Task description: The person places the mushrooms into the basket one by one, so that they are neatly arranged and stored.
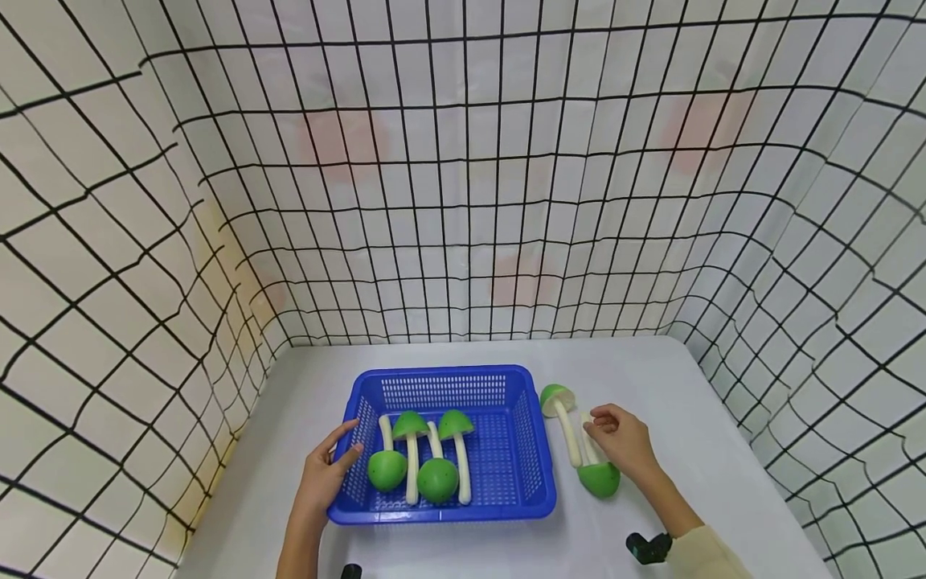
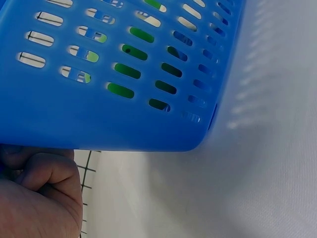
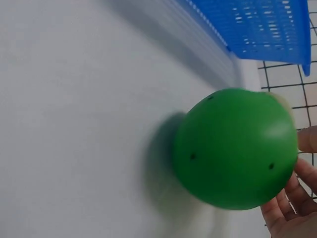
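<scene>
My left hand [image 1: 323, 474] grips the left rim of a blue plastic basket [image 1: 441, 516]. In the left wrist view, curled fingers [image 2: 47, 171] meet the rim. Several toy mushrooms with green caps and white stems lie inside the basket, among them one with its cap [image 1: 387, 470] toward me. To the basket's right, my right hand [image 1: 624, 441] holds the stem end of a green-capped mushroom [image 1: 599, 480], its cap toward me. The cap hides the stem in the right wrist view. Just left of it lies another mushroom [image 1: 567, 434], cap away from me.
A white table [image 1: 694, 450] carries everything. Walls of white sheet with black netting [image 1: 463, 201] enclose its back and sides. Near the front edge are a black object [image 1: 646, 548] by my right wrist and a smaller black one [image 1: 351, 571] by the left forearm.
</scene>
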The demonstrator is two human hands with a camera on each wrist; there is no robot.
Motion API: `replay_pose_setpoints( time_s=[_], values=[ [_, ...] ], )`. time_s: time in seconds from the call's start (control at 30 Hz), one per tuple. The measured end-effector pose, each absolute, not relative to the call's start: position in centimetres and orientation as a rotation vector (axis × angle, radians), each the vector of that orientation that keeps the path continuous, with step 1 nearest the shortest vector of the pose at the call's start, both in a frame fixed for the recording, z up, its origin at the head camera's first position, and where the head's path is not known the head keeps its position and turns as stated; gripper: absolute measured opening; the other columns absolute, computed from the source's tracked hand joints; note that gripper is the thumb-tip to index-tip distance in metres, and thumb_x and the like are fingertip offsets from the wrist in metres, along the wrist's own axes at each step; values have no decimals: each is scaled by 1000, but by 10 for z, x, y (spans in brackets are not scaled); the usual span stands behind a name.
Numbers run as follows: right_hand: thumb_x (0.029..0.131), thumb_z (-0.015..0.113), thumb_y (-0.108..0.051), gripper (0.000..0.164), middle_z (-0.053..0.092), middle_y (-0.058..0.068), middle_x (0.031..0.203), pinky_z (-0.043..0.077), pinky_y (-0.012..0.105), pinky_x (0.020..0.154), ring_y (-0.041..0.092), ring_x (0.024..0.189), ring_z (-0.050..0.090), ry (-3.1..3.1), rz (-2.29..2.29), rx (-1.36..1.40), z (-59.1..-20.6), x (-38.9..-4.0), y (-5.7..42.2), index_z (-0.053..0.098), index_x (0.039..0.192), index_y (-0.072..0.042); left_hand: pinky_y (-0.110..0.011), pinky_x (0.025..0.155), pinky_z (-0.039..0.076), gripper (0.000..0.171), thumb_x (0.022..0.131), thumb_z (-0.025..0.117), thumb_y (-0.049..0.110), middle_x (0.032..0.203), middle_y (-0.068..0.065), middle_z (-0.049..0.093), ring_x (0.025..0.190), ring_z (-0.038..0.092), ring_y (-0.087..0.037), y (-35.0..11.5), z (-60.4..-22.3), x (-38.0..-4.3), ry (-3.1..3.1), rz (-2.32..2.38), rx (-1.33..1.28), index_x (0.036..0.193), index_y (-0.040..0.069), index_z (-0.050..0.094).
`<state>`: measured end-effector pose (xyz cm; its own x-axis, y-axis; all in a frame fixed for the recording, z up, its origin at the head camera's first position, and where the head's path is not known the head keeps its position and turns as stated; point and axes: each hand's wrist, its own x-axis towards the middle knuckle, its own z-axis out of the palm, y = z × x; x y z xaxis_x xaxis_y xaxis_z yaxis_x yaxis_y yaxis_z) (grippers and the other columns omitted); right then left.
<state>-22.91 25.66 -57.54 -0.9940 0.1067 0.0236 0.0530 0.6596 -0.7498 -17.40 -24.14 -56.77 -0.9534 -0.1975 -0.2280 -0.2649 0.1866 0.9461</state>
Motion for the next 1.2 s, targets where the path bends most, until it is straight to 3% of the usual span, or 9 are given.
replay_pose_setpoints(
  time_s=[0.4,0.63,1.2],
  values=[
    [93,75,-26,42,71,12,103,57,40,82,30,98,72,-2915,1282,-132,-609,-227,272,64,121,3,-50,86,61,55,102,67,25,140,-30,60,109,71,-35,-246,-573,-175,2367,1923,-460,154,22,49],
    [95,72,-28,48,74,17,114,57,47,85,33,105,70,-3015,1333,-119,-605,-222,271,61,130,2,-49,88,61,53,102,66,22,144,-30,56,116,68,-38,-244,-572,-176,2372,1925,-453,153,23,50],
    [94,74,-21,46,75,17,108,56,30,69,21,89,71,-2978,1371,-138,-591,-220,281,61,131,4,-47,83,61,53,102,66,25,144,-30,57,112,70,-36,-243,-572,-175,2404,1898,-448,153,24,51]
  ],
)
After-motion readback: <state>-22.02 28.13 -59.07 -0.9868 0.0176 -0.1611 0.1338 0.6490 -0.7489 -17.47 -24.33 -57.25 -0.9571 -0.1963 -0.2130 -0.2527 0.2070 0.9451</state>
